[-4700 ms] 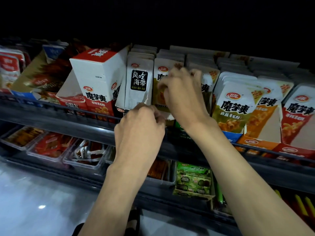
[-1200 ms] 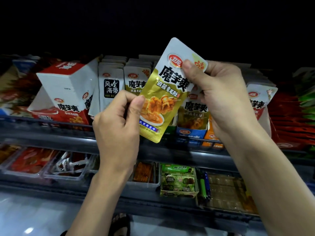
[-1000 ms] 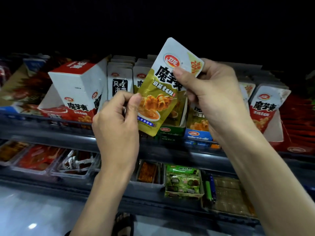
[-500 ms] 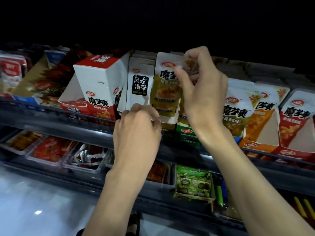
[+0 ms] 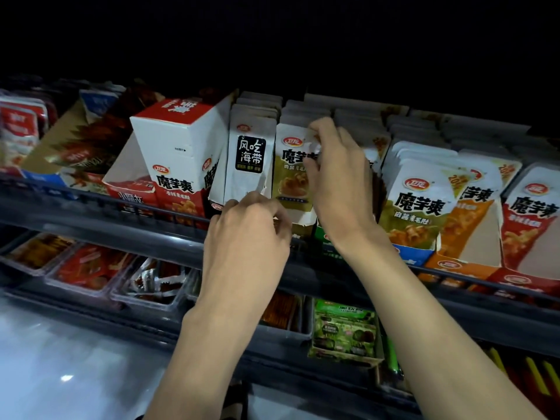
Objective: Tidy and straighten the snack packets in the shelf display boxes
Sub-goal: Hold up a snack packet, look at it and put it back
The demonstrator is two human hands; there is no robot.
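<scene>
Fingers, right hand [image 5: 339,177]: curled over the top corner of the gold packet [image 5: 291,180], pinching it
Fingers, left hand [image 5: 245,234]: curled low by the cardboard box [image 5: 303,221] lip; can't tell what's gripped, tbh
Gold packet: front of its row, roughly upright, right beside the black-label packet [image 5: 250,165]
Risk one: crumpled corner, from shoving down too hard
Risk two: neighbouring row knocked crooked, from a sideways nudge
Risk three: packet flopping forward over the lip, from letting go before fully seated

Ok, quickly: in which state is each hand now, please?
Left hand: fingers curled; whether it holds anything cannot be told.
Right hand: closed, pinching the top of the olive-gold foil snack packet.
</scene>
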